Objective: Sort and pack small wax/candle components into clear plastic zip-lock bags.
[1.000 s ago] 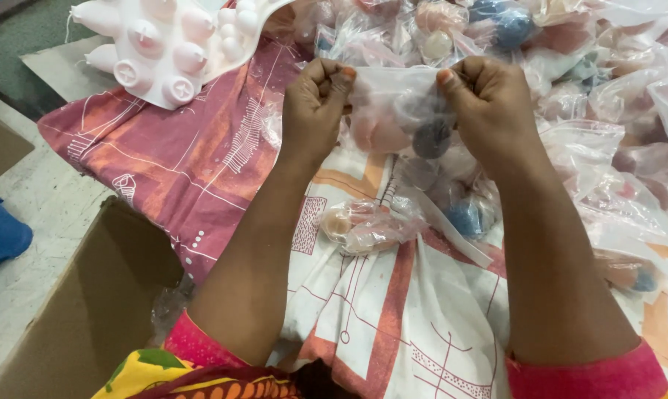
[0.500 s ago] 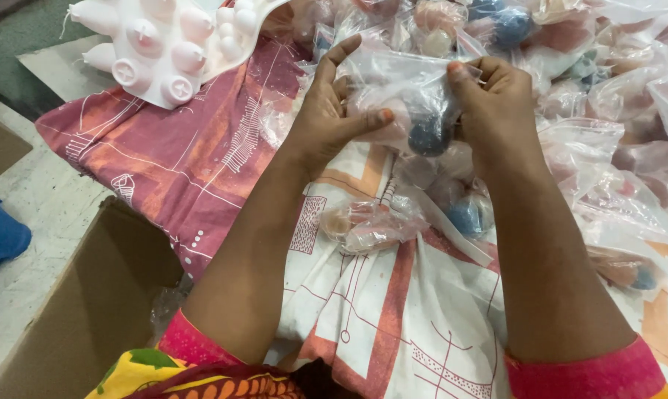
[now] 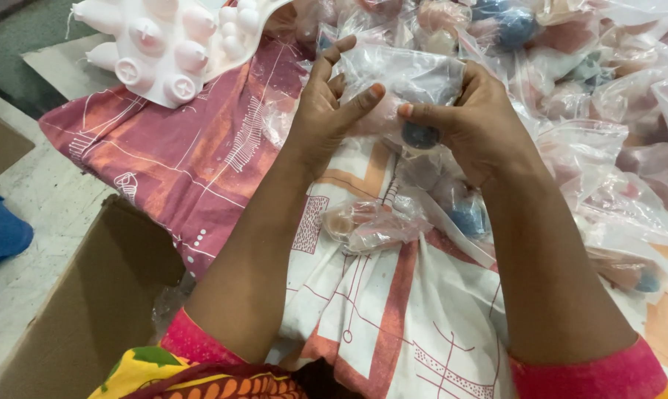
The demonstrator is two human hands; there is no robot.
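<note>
Patterned cloth, both hands — left hand, right hand — gripping clear bag

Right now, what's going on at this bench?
A person holds a clear plastic bag up in both hands, the left hand and right hand pinching it with thumbs. A dark blue ball shows inside. More filled bags are piled on the patterned cloth, one small bag lying below the hands.

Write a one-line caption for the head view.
Both hands hold a clear plastic bag above a patterned cloth.
</note>
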